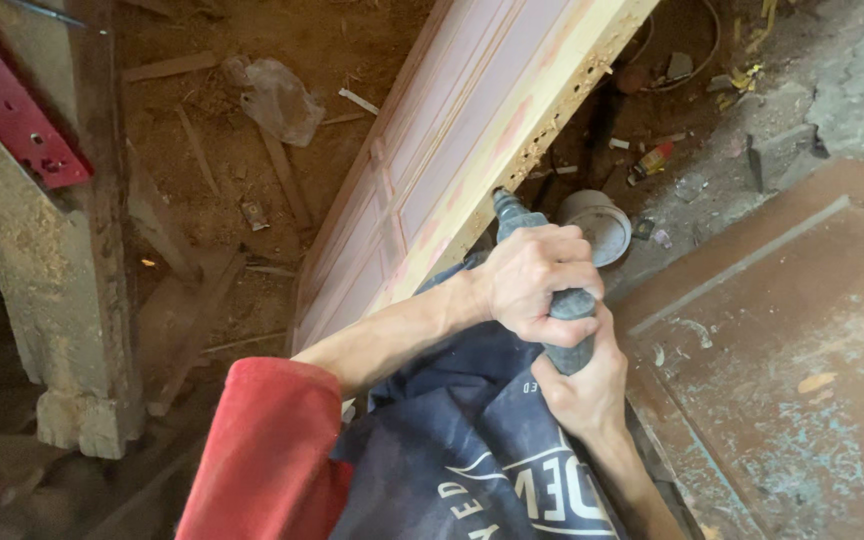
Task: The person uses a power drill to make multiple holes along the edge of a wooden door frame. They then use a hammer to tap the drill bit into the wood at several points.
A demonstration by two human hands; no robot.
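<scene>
Both hands grip a grey power drill (562,330). My left hand (532,280) wraps around the drill's body from above. My right hand (584,388) clasps the lower end of its handle. The drill's front end (508,208) presses against the pale edge of a pink panelled door (452,170), which stands on its side and runs diagonally up to the right. That edge is rough and pitted. A red sleeve (267,450) covers my left upper arm, and a dark blue printed cloth (472,450) lies under my forearms.
A brown panel with flaking blue paint (782,360) lies at the right. A wooden post with a red metal piece (7,110) stands at the left. A round grey container (597,225), scrap wood and litter lie on the dirt floor.
</scene>
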